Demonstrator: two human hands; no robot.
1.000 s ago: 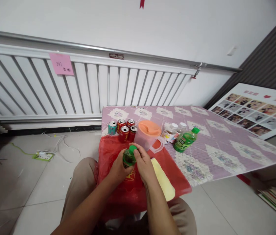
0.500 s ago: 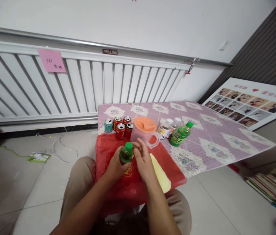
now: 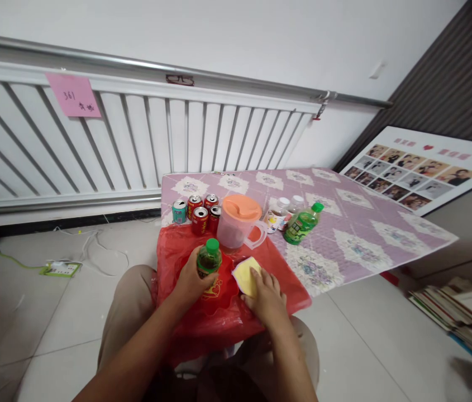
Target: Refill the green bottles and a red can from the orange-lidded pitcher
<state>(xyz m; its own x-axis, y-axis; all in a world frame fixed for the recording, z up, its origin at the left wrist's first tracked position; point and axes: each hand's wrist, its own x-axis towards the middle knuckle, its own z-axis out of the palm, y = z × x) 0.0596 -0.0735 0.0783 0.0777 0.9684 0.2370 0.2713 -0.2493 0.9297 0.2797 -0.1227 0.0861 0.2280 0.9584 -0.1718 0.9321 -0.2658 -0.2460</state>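
Observation:
My left hand (image 3: pixel 194 282) is wrapped round a drink bottle (image 3: pixel 209 258) with a green cap, held upright over a red plastic tray (image 3: pixel 223 296) with a yellow print. My right hand (image 3: pixel 267 296) grips a yellow cloth (image 3: pixel 246 274) at the tray's right side, fingers over its near part. Just beyond both hands stands a clear pitcher (image 3: pixel 236 231) with an orange lid. Left of it sit several red cans (image 3: pixel 200 220) and a teal can (image 3: pixel 179 211). To its right a green drink bottle (image 3: pixel 303 224) leans beside white-capped bottles (image 3: pixel 277 216).
A red plastic sheet (image 3: pixel 290 290) covers the near end of the table, which has a purple floral cloth (image 3: pixel 357 251). A radiator (image 3: pixel 135 134) runs along the wall behind. A photo board (image 3: pixel 420 167) leans at right. Cables and a power strip (image 3: pixel 60 269) lie on the floor.
My right hand has left the bottle and moved right and down onto the yellow cloth, which is now bunched and shifted left. My left hand still holds the bottle, slightly more to the left.

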